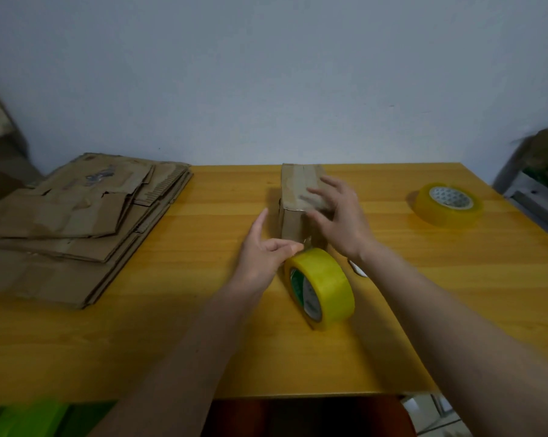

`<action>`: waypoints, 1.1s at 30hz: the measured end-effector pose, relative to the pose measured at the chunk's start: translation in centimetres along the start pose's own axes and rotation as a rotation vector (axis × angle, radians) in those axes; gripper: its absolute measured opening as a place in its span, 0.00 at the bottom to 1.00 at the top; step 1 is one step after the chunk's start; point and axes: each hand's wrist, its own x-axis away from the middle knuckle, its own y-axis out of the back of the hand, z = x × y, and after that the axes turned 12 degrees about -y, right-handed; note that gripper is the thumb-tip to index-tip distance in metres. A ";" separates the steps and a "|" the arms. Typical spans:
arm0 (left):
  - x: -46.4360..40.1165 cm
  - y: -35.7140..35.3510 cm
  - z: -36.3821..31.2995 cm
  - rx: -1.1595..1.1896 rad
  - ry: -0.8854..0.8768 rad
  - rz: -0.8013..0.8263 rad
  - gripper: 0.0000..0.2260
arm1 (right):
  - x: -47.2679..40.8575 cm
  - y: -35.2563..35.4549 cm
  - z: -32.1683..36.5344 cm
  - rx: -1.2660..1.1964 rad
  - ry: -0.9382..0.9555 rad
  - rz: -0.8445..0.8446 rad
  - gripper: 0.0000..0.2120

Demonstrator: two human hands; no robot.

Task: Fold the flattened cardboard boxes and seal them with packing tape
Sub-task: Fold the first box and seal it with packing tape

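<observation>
- The small brown folded cardboard box [301, 197] is sitting on the yellow wooden table [203, 342], a little past the middle, toward 12 o'clock.
- The right hand [338, 216] is lying on the box top with its fingers spread and mostly straight, pressing down and not gripping.
- The left hand [266, 250] is at 7 o'clock from the box, and its thumb and finger are pinching something small just at the top edge of the yellow roll of clear packing tape [320, 287]. It looks like the loose tape end, but it is too see-through to be sure.
- The roll is standing on its edge at 6 o'clock from the box, very near it.
- To do this step well, I think the right hand should be holding the tape flat on the box while the left is pulling the strip tight, so no bumps are forming.
- A second yellow tape roll [448, 203] is lying flat at 3 o'clock.
- A pile of flat brown cardboard sheets [77, 222] is waiting at 9 o'clock.
</observation>
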 end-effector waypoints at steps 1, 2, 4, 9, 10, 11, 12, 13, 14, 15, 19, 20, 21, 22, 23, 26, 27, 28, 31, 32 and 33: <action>0.1 -0.1 -0.1 -0.001 -0.007 0.003 0.41 | 0.9 0.4 0.3 -0.058 0.014 -0.107 0.12; 0.2 -0.2 -0.2 -0.004 -0.014 0.003 0.41 | 1.7 0.8 0.5 -0.144 -0.014 -0.154 0.08; 0.5 -0.5 -0.5 -0.016 -0.031 0.007 0.41 | 3.4 1.5 0.9 -0.361 -0.166 0.013 0.05; 1.5 -1.5 -1.0 -0.091 -0.114 0.024 0.35 | 6.1 1.7 0.2 -0.492 -0.398 0.307 0.08; 1.7 -1.7 -1.1 -0.110 -0.135 0.002 0.34 | 6.3 1.6 0.2 -0.525 -0.410 0.269 0.08; 1.8 -1.9 -1.1 -0.136 -0.160 -0.025 0.33 | 6.5 1.5 0.1 -0.558 -0.412 0.245 0.08; 2.0 -2.0 -1.1 -0.174 -0.189 -0.052 0.32 | 6.6 1.4 0.1 -0.588 -0.407 0.235 0.08; 2.2 -2.2 -1.1 -0.218 -0.216 -0.076 0.30 | 6.8 1.3 0.1 -0.611 -0.396 0.231 0.08; 2.4 -2.3 -1.1 -0.262 -0.240 -0.094 0.29 | 6.9 1.2 0.1 -0.624 -0.378 0.227 0.07; 2.6 -2.5 -1.1 -0.296 -0.260 -0.103 0.28 | 7.1 1.2 0.1 -0.628 -0.355 0.222 0.06; 3.1 -3.2 -1.1 -0.382 -0.264 -0.045 0.31 | 7.6 1.0 0.2 -0.631 -0.305 0.174 0.06; 2.9 -3.2 -1.1 -0.337 -0.219 -0.050 0.33 | 7.6 1.0 0.2 -0.639 -0.309 0.162 0.06; 2.7 -3.0 -1.2 -0.250 -0.157 -0.088 0.34 | 7.6 1.0 0.1 -0.640 -0.315 0.157 0.06; 2.6 -2.7 -1.3 -0.163 -0.106 -0.135 0.33 | 7.7 1.0 0.1 -0.634 -0.319 0.155 0.05; 2.6 -2.3 -1.3 -0.117 -0.093 -0.169 0.29 | 7.7 1.0 0.0 -0.625 -0.322 0.155 0.05; 3.7 -1.8 -1.1 -0.234 -0.216 -0.210 0.14 | 7.7 0.9 -0.1 -0.619 -0.325 0.140 0.05; 4.2 -1.9 -1.1 -0.278 -0.276 -0.217 0.12 | 7.8 0.9 -0.1 -0.617 -0.324 0.136 0.06; 4.5 -2.1 -1.0 -0.331 -0.332 -0.205 0.11 | 7.8 0.8 0.0 -0.612 -0.316 0.135 0.07; 4.5 -2.4 -0.9 -0.463 -0.365 -0.089 0.10 | 7.9 0.8 0.0 -0.601 -0.273 0.154 0.08; 4.3 -2.4 -1.0 -0.472 -0.349 -0.069 0.11 | 7.9 0.8 -0.1 -0.601 -0.257 0.162 0.07; 4.0 -2.3 -1.2 -0.468 -0.336 -0.065 0.13 | 8.0 0.9 0.0 -0.599 -0.243 0.168 0.06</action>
